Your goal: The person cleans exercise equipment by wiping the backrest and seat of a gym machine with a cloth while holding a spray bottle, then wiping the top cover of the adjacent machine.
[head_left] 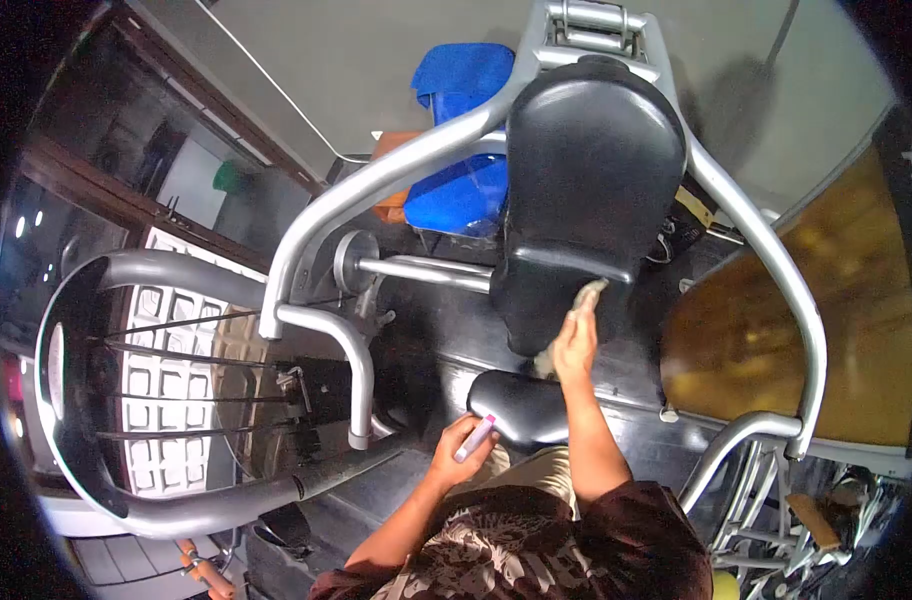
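My left hand is closed round a small whitish bottle with a pink top, just by the small black pad of the machine. Over the lower end of the black padded seat, my right hand holds a pale cloth; part of it also hangs by the wrist. Whether the cloth touches the seat cannot be made out.
Silver curved bars of the machine arch on both sides. A blue chair stands behind it. At the left is a large grey frame; at the right, a brown panel.
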A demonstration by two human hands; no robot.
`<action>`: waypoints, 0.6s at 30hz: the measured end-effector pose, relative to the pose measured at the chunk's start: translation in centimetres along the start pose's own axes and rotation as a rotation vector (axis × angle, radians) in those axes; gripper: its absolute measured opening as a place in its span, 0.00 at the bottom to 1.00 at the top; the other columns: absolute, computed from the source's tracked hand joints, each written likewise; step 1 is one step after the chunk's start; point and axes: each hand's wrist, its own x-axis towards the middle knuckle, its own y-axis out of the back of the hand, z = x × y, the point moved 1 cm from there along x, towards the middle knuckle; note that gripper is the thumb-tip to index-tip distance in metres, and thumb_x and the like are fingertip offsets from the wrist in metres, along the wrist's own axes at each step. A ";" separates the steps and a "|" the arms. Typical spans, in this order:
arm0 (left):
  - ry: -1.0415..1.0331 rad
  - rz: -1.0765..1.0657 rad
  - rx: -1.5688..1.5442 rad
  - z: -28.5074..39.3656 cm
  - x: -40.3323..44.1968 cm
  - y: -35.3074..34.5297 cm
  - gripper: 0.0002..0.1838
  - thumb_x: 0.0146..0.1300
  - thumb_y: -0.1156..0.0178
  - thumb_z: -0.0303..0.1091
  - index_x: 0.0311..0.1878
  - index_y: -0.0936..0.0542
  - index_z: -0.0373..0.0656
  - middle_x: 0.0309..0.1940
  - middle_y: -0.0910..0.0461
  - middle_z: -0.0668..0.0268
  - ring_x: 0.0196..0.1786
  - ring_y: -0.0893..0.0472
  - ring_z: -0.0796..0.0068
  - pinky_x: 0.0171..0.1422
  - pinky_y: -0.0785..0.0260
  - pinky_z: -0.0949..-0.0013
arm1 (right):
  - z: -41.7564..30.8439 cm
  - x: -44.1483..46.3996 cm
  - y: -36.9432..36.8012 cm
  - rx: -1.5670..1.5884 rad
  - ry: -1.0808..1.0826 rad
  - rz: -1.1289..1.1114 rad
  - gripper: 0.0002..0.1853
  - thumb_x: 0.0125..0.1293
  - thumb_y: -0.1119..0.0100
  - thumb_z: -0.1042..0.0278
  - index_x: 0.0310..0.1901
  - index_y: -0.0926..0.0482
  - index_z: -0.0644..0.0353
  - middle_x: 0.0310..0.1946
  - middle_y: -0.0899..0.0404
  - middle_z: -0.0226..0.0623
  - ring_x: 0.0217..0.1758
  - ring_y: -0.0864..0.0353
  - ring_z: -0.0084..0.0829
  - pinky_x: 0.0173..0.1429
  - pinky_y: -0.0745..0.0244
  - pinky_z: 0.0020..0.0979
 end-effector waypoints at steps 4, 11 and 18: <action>0.071 -0.004 -0.019 -1.3 -1.2 0.5 0.02 0.64 0.37 0.25 0.38 0.17 0.38 0.33 0.24 0.63 0.36 0.22 0.70 0.43 0.30 0.67 | 8.1 -3.5 1.5 -0.291 0.022 -0.014 0.30 0.78 0.53 0.77 0.80 0.41 0.57 0.66 0.24 0.57 0.62 0.20 0.56 0.62 0.22 0.45; 0.122 0.029 -0.056 -1.3 -1.1 1.3 0.03 0.65 0.37 0.27 0.39 0.16 0.40 0.30 0.23 0.62 0.35 0.22 0.67 0.43 0.29 0.64 | 26.0 -17.6 2.2 0.033 -0.907 0.407 0.26 0.81 0.51 0.61 0.78 0.34 0.51 0.51 0.17 0.39 0.44 0.19 0.39 0.52 0.22 0.43; 0.075 0.007 0.003 -1.5 -0.6 0.3 0.03 0.64 0.37 0.27 0.39 0.16 0.39 0.31 0.23 0.62 0.35 0.21 0.66 0.43 0.29 0.64 | 12.8 -4.1 0.7 0.679 -1.082 0.434 0.25 0.82 0.52 0.55 0.74 0.30 0.57 0.54 0.21 0.37 0.49 0.25 0.28 0.60 0.29 0.33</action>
